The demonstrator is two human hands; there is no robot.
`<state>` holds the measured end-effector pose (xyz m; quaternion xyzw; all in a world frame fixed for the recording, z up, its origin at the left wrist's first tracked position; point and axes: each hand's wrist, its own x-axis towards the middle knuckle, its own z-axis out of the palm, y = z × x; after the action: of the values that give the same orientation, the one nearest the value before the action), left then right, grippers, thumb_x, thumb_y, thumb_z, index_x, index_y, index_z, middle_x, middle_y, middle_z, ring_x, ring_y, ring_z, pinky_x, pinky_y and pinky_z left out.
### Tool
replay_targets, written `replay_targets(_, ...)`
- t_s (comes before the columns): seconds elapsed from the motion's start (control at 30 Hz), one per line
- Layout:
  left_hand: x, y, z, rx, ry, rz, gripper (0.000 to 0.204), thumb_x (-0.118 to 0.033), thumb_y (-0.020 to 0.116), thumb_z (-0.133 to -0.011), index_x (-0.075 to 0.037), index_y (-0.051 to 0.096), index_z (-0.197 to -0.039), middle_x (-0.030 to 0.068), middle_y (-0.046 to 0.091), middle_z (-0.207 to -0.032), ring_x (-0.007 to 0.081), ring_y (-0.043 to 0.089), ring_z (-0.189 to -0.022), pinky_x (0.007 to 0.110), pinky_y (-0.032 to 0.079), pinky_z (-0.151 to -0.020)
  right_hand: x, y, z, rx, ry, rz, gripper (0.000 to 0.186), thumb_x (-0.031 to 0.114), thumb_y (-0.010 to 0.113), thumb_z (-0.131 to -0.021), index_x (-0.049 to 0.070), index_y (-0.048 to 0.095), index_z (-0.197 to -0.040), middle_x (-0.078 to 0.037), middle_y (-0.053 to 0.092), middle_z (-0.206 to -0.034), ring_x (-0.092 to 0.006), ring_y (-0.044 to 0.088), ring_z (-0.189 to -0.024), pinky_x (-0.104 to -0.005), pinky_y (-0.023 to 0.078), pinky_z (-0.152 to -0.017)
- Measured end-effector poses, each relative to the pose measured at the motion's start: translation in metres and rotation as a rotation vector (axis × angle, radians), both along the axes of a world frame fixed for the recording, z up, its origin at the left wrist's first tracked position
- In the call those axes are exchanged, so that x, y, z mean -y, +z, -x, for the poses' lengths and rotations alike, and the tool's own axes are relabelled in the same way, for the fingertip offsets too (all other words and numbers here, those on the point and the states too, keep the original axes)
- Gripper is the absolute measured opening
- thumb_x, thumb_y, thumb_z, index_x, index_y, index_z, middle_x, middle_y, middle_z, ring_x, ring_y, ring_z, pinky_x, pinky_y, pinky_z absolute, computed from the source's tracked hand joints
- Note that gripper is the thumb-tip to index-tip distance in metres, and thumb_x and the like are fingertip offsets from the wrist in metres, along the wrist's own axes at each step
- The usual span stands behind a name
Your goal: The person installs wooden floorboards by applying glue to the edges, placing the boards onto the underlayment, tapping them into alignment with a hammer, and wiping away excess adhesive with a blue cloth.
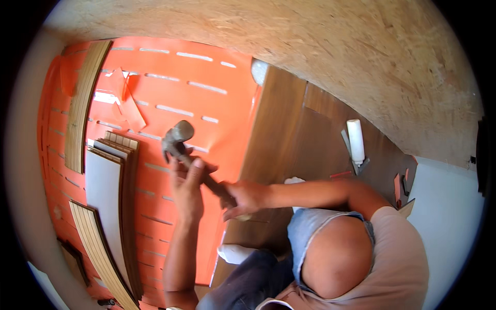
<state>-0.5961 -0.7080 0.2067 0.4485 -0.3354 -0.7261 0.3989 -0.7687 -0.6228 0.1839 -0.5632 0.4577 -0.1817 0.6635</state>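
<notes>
Right hand (247, 199) clamped round the lower handle of the hammer (213, 186), left hand (188, 183) wrapped about it just below the metal head! Orange underlay (170, 93) spreads beneath that left hand, stacked planks (106, 181) lie to its left. Brown flooring (274, 124) stretches beyond the right hand, a white bottle (356, 140) farther right!

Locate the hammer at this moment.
In the head view, the hammer is just left of centre, over the orange sheet, its handle in the right hand and the left hand near its head.
</notes>
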Motion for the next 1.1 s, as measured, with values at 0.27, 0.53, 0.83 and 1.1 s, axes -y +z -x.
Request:
replay_targets(0.27, 0.002, -0.025, -0.056, 0.429, -0.210, 0.096, 0.013, -0.010, 0.061, -0.101, -0.001, 0.052, -0.105, 0.0020, 0.054, -0.075, 0.0096, 0.057, -0.061, 0.028, 0.052, -0.057, -0.024, -0.043, 0.104, -0.651, -0.181, 0.952, 0.018, 0.021, 0.070, -0.093, 0.007, 0.070, -0.104, -0.009, 0.072, -0.104, -0.0280, 0.070, -0.096, -0.0397, 0.058, -0.081)
replay_targets(0.53, -0.004, -0.085, -0.026, 0.600, -0.408, 0.051, 0.025, -0.013, 0.064, -0.098, 0.005, 0.052, -0.111, 0.0065, 0.056, -0.079, 0.0131, 0.060, -0.060, 0.031, 0.055, -0.053, -0.059, -0.048, 0.151, -0.836, -0.064, 0.922, 0.032, 0.019, 0.073, -0.091, 0.002, 0.066, -0.118, -0.013, 0.066, -0.121, -0.0310, 0.060, -0.119, -0.0426, 0.050, -0.102)
replay_targets(0.83, 0.012, -0.105, 0.015, 0.655, -0.582, 0.103, 0.041, -0.009, 0.067, -0.093, 0.007, 0.048, -0.125, 0.0100, 0.057, -0.082, 0.0176, 0.062, -0.063, 0.033, 0.056, -0.053, -0.079, -0.063, 0.140, -0.735, -0.062, 0.762, 0.021, 0.018, 0.078, -0.085, 0.007, 0.063, -0.093, -0.007, 0.060, -0.093, -0.0270, 0.059, -0.095, -0.0399, 0.052, -0.085)
replay_targets(1.1, 0.012, -0.091, 0.033, 0.822, -0.772, 0.212, 0.036, -0.015, 0.067, -0.096, 0.006, 0.048, -0.120, 0.0137, 0.060, -0.083, 0.0202, 0.063, -0.061, 0.035, 0.052, -0.045, -0.065, -0.055, 0.134, -0.703, 0.115, 0.578, 0.033, 0.020, 0.084, -0.077, 0.004, 0.059, -0.092, -0.010, 0.058, -0.098, -0.0309, 0.058, -0.100, -0.0416, 0.050, -0.089)
